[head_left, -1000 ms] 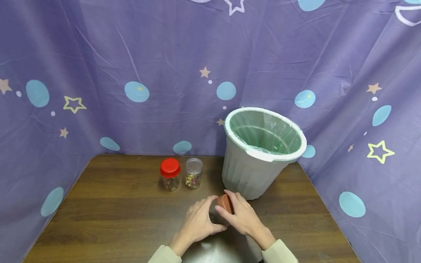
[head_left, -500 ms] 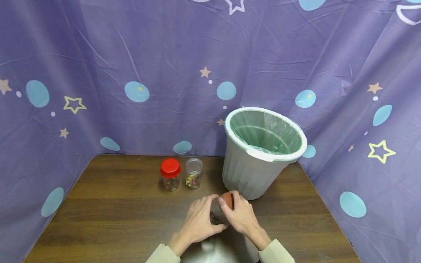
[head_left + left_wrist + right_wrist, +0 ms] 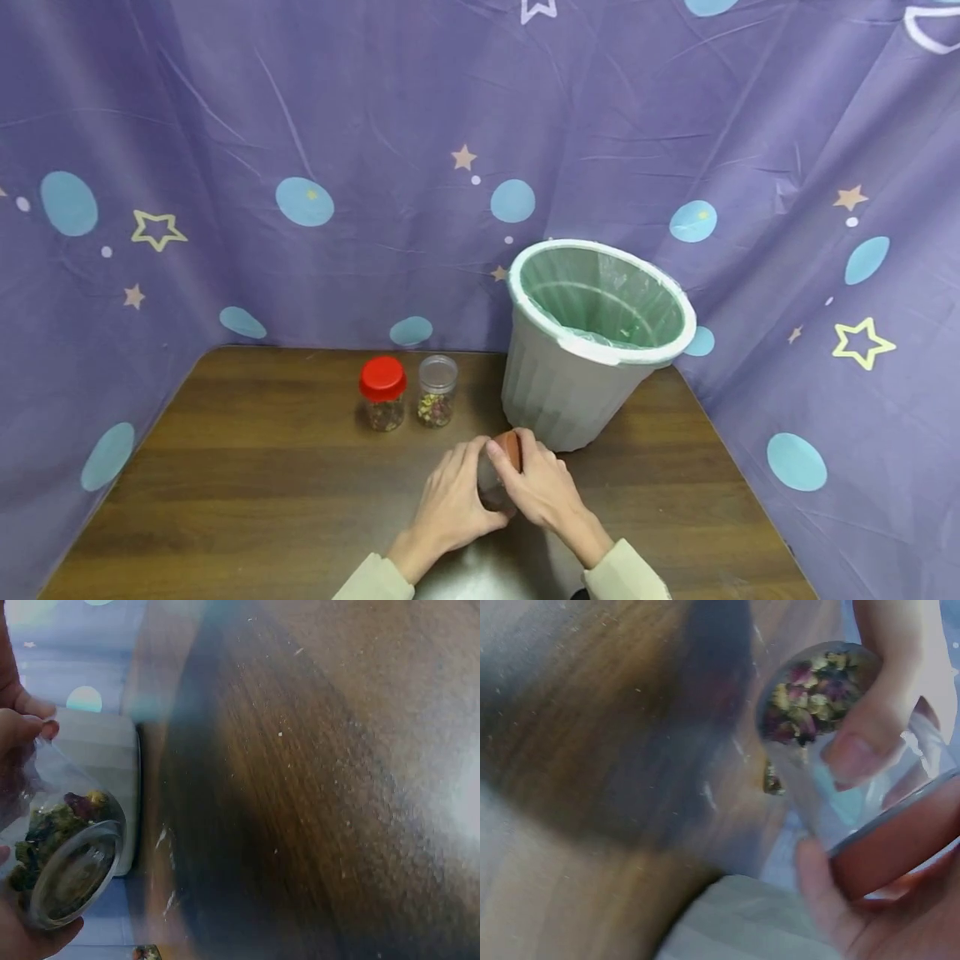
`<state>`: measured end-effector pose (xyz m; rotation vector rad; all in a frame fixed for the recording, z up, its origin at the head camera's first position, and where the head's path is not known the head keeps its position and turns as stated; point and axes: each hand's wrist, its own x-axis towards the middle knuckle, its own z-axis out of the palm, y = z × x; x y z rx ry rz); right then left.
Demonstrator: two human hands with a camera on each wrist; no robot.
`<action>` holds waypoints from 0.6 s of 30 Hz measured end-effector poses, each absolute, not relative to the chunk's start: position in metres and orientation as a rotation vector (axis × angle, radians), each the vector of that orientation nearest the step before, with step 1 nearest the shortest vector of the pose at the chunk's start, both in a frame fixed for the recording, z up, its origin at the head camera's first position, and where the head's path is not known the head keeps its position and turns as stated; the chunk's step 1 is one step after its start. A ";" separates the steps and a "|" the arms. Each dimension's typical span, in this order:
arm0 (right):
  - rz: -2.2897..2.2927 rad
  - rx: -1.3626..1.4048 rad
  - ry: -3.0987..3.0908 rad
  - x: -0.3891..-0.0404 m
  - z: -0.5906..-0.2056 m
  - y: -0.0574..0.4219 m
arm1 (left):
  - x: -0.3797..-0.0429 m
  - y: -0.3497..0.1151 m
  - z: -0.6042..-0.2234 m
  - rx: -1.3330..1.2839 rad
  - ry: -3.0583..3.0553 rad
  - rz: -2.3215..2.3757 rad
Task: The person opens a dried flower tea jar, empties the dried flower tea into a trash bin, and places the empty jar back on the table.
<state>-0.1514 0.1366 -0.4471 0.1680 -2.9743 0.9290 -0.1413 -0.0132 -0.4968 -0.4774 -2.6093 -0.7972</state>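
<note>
1. The left hand point(image 3: 452, 500) is curling round the jar's body from the left, thumb on the near side and fingers reaching along the far side.
2. The right hand point(image 3: 546, 487) is gripping the brown lid point(image 3: 512, 447) from the right, its thumb lying across the top.
3. Between them the jar point(image 3: 493, 487) is leaning, its long axis running from the base, beside the left palm, up and right to the lid in the right fingers. The left is the nearer hand to the base; the right, to the mouth. The base is appearing raised off the surface point(image 3: 285, 492).
4. Dried flowers point(image 3: 814, 694) are filling the jar's base end; the lid is sitting at the mouth, how tightly I cannot tell.
5. Farther back, the red-topped jar point(image 3: 383, 383) and the clear-topped jar point(image 3: 437, 396) are standing upright, side by side, both holding dried bits.
6. Right of them, the bin point(image 3: 551, 404) is standing behind the right hand, its liner point(image 3: 581, 292) showing green inside.
7. Behind everything, a curtain point(image 3: 375, 125) is hanging.
</note>
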 end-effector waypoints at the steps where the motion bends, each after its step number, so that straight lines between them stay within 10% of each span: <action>1: 0.919 0.136 -2.997 -0.151 -0.445 0.136 | -0.141 -0.012 -0.497 -0.474 -2.597 -0.780; 18: 0.829 0.182 -2.904 -0.157 -0.452 0.139 | -0.142 -0.008 -0.497 -0.408 -2.572 -0.800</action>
